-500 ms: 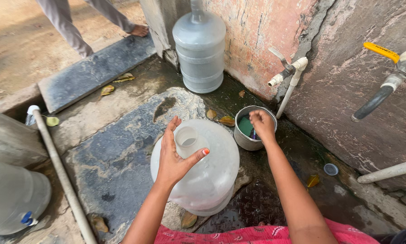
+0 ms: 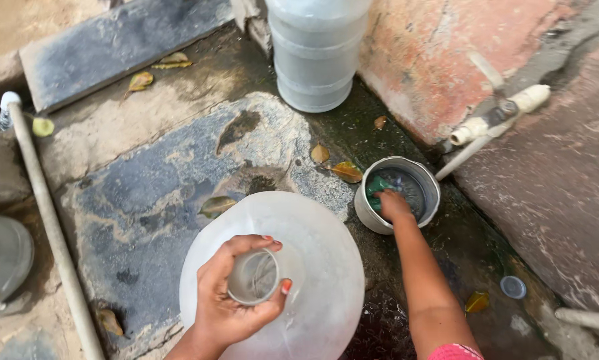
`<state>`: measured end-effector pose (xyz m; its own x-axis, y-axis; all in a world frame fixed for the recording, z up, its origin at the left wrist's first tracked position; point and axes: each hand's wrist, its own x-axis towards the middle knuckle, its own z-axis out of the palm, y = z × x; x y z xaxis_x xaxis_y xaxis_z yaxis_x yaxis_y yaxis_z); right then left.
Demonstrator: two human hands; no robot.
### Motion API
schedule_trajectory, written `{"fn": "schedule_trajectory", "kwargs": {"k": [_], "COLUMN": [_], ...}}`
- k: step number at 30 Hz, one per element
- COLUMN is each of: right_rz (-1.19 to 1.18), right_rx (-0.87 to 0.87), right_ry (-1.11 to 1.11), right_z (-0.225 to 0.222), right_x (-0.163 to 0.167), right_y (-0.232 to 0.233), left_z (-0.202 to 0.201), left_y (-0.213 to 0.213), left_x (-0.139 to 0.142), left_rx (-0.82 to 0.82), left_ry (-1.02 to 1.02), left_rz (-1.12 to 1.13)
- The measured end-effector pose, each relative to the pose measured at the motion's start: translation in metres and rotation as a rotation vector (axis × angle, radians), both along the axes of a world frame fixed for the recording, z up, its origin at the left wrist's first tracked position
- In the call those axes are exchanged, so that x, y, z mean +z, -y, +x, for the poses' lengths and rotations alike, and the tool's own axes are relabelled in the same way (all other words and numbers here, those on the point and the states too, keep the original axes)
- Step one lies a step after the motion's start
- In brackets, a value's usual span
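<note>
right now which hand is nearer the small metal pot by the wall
Right. The right hand reaches down into the small metal pot, touching a green thing inside. The left hand is apart from it, gripping the neck of the big clear jug.

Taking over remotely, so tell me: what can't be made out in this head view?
- Right hand: fingertips hidden inside the metal pot, on a green item of unclear kind.
- Upright water jug: top cut off by the frame's upper edge.
- Large jug: contents unreadable; left hand wraps its neck.

Wet, patchy stone floor (image 2: pixel 146 200) bearing a large translucent jug (image 2: pixel 313 267), a second jug (image 2: pixel 316 60), a metal pot (image 2: pixel 419 180), scattered dry leaves (image 2: pixel 346 171) and, apparently, a small cap (image 2: pixel 513 287).
</note>
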<state>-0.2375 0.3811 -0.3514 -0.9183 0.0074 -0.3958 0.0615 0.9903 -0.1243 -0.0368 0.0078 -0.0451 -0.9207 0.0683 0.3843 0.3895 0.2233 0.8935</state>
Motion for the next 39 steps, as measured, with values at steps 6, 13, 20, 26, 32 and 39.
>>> {"fn": "schedule_trajectory", "kwargs": {"k": [6,13,20,26,32,39], "right_rz": [0.267,0.535,-0.026,-0.093,-0.535,-1.333], "right_rx": [-0.185,0.151,-0.306,-0.214,-0.365,-0.848], "right_ry": [0.177,0.024,0.256,0.357,0.443,0.508], "right_z": [-0.009,-0.026,-0.049,-0.038,-0.026,-0.023], "right_x": [0.018,-0.009,-0.038,-0.046,-0.04,-0.019], "right_y": [-0.043,0.008,0.007,-0.004,-0.009,-0.021], "left_z": [0.002,0.001,0.007,0.006,0.003,0.003], "left_y": [0.003,0.003,-0.005,-0.006,0.002,0.006], "left_x": [0.002,0.0,0.0,-0.005,-0.014,-0.01], "left_rx": [-0.024,-0.045,0.118,0.121,0.014,-0.003], "left_ry": [-0.016,0.011,0.111,0.136,0.111,0.12], "left_rz": [-0.03,0.001,-0.016,-0.01,0.005,0.01]}}
